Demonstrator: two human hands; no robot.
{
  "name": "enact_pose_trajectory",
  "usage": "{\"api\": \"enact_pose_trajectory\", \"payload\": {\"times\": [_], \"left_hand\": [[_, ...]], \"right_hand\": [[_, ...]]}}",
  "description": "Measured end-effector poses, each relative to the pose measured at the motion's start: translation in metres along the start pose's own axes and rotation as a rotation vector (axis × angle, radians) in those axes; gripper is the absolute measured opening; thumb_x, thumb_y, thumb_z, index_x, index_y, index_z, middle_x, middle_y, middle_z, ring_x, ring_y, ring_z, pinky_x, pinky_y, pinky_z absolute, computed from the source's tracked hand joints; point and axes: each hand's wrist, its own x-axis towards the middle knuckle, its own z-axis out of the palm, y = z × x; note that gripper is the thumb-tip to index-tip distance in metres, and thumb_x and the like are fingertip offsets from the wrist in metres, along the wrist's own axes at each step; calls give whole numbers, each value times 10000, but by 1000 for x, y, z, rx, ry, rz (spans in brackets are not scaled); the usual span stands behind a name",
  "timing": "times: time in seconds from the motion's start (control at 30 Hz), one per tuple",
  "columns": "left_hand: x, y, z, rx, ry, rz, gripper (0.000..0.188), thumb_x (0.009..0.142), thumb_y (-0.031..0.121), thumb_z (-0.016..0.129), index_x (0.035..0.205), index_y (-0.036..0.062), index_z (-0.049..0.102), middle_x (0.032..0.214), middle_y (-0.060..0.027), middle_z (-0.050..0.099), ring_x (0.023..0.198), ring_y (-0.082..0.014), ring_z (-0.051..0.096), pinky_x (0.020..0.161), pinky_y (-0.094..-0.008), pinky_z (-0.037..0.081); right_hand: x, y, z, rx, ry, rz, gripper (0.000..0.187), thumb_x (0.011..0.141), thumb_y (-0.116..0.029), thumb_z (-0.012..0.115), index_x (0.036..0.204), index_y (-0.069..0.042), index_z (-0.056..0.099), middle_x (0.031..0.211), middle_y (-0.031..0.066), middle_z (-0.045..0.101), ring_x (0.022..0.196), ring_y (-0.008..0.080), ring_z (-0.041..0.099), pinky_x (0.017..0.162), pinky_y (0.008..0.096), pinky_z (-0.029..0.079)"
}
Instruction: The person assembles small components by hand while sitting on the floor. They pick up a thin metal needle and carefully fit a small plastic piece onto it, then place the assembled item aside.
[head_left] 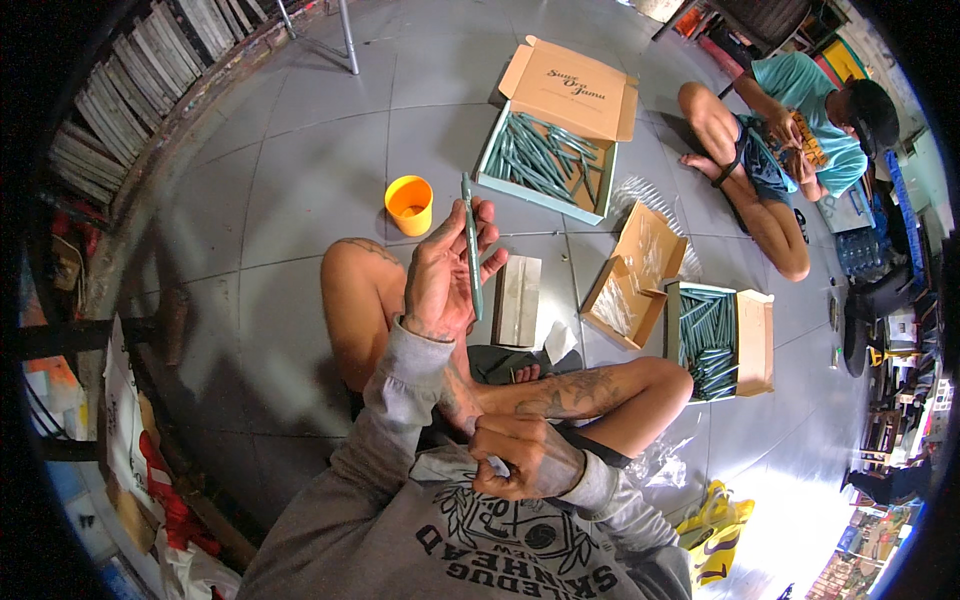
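Note:
My left hand [440, 268], raised over my crossed legs, holds a slim dark green pen [474, 262] upright between thumb and fingers. Close to my chest, my right hand [528, 455] is closed, with a small pale bit showing among its fingers; what it is I cannot make out. Beyond my left hand, an open cardboard box [595, 215] holds many similar green pens. Another open box [755, 345], to the right of my knee, is filled with more of them.
An orange cup [410, 207] stands left of the large box. A grey block [518, 300] and a small open carton [655, 245] with clear plastic sleeves lie before my legs. A yellow bag [718, 530] is at lower right. Another person [800, 140] sits cross-legged at far right.

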Motion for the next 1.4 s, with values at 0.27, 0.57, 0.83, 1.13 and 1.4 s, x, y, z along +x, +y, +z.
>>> {"api": "enact_pose_trajectory", "payload": {"times": [0.27,0.57,0.83,1.13,1.4], "left_hand": [[1,-1,9,107,-15,-36,283,988,329,572,1170,115,611,1052,10,673,880,-95,621,776,-317,534],[98,1,23,796,-291,-319,390,937,403,633,1138,72,677,1044,8,699,748,-23,566,630,-207,478],[331,-44,-9,1317,-500,-520,371,952,440,615,1078,108,721,623,135,493,417,6,276,350,-190,208],[477,-82,-132,2149,-44,345,368,873,406,608,1183,227,693,1143,-30,713,1040,-222,671,855,-385,541],[341,-70,-129,1760,-351,461,392,885,421,623,1156,151,709,1058,-61,733,1015,-251,687,873,-339,516]], "right_hand": [[-18,7,-4,18,240,54,184,587,23,657,743,-12,566,685,102,548,567,278,561,508,354,437],[-82,122,13,-144,537,534,172,775,-109,685,848,-9,566,783,180,626,661,328,638,591,401,509],[-102,174,71,-633,798,422,178,719,-94,694,819,-18,568,730,150,553,627,341,599,561,403,492],[-112,187,79,-555,1037,498,174,742,-117,672,830,-33,547,728,131,544,634,320,596,573,395,495],[-107,174,48,-166,1309,557,163,842,-165,558,760,-33,511,670,45,484,559,134,464,532,278,394]]}}
